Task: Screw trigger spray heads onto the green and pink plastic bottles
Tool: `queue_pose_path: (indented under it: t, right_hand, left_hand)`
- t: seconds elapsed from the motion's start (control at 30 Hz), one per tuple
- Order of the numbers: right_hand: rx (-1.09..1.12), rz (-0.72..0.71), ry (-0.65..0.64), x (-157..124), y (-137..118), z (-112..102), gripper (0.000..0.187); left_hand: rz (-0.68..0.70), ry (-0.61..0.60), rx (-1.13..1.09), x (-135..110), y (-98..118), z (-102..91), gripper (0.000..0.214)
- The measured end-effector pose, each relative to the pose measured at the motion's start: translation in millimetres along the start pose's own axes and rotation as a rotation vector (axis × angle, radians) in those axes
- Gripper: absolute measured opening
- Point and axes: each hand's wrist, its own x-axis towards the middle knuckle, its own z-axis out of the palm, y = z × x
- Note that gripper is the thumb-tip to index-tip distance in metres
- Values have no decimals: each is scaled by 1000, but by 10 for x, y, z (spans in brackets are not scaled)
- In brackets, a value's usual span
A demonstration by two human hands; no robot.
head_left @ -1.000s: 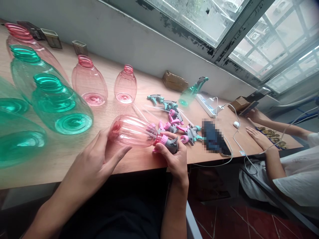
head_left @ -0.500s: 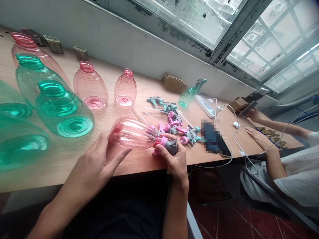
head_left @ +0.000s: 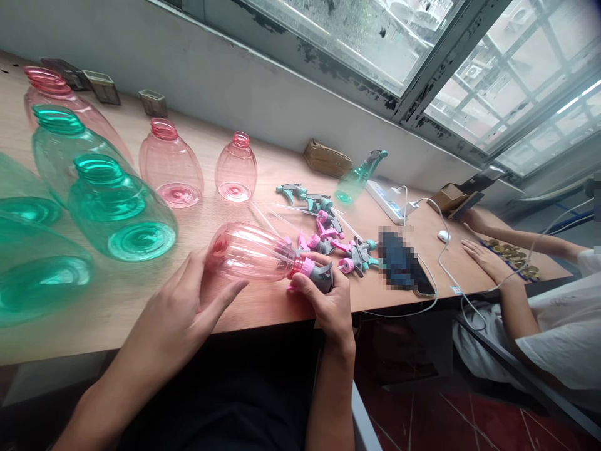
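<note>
A clear pink bottle (head_left: 251,252) lies sideways above the front of the table, its neck pointing right. My left hand (head_left: 183,304) cups its base, fingers partly hidden behind it and thumb stretched out along the near side. At the neck, my right hand (head_left: 328,297) is closed around a pink and grey trigger spray head (head_left: 319,275), which sits at the bottle's mouth. Whether it is fully screwed on I cannot tell. Just beyond lie several loose spray heads (head_left: 323,235) in pink, grey and teal, with thin clear tubes.
Open pink bottles (head_left: 171,163) and green bottles (head_left: 124,213) stand on the left. A green spray bottle (head_left: 357,178), a cardboard box (head_left: 327,158) and a power strip (head_left: 387,202) are at the back. A phone (head_left: 399,263) lies right; beyond it another person's hand (head_left: 483,258) rests near brass-coloured pieces (head_left: 509,258).
My hands, the pink bottle and the spray head stay almost exactly as they were. The view has shifted very slightly. The other person's far hand has moved a little.
</note>
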Motion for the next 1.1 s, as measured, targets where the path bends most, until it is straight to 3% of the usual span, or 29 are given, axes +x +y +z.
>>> queue_pose_path:
  t: [0.6,0.9,1.1]
  right_hand:
    - [7,15,3,3,-31,16,36]
    - [11,-5,-6,-1,-4,0,33]
    - [11,-7,-6,-3,-10,2,33]
  left_hand:
    - [-25,-22,-6,4,33,-22,75]
    - [-12,-6,-2,2,-48,15,79]
    - [-20,-15,-27,-7,23,-25,79]
